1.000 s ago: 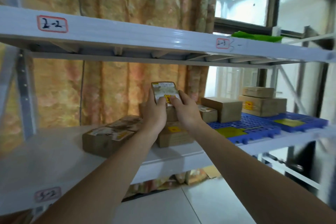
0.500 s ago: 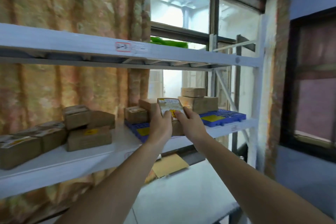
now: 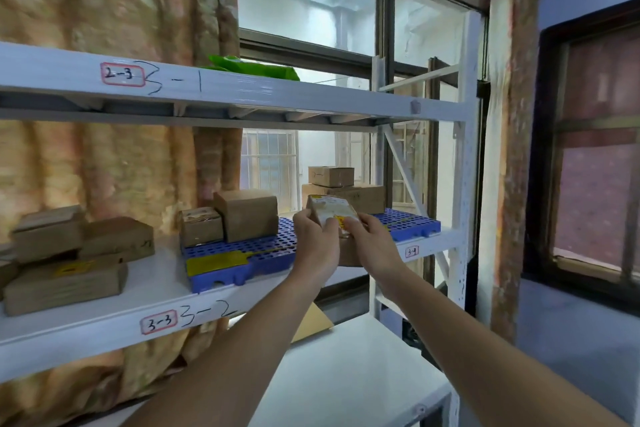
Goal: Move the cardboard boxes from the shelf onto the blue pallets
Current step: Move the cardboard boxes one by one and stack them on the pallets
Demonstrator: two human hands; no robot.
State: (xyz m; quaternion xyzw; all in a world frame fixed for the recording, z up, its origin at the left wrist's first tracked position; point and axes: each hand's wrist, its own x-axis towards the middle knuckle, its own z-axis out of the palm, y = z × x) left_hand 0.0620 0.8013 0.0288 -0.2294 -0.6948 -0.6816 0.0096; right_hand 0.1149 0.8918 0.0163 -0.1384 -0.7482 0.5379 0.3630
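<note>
Blue pallets (image 3: 242, 253) nearer now, box (image 3: 330, 215) between both hands' grip.

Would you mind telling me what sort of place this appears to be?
Probably a small storeroom: white metal shelving with handwritten location labels, cardboard boxes and blue pallets.

shelf (image 3: 162, 274) white, mid tier | L: loose boxes (image 3: 65, 282) | R: blue pallets (image 3: 242, 255) w/ boxes

boxes (image 3: 247, 215): brown | pallets (image 3: 242, 255): blue, perforated | shelf (image 3: 156, 305): white | curtain (image 3: 104, 166): mottled orange-tan | bag (image 3: 256, 66): green
</note>
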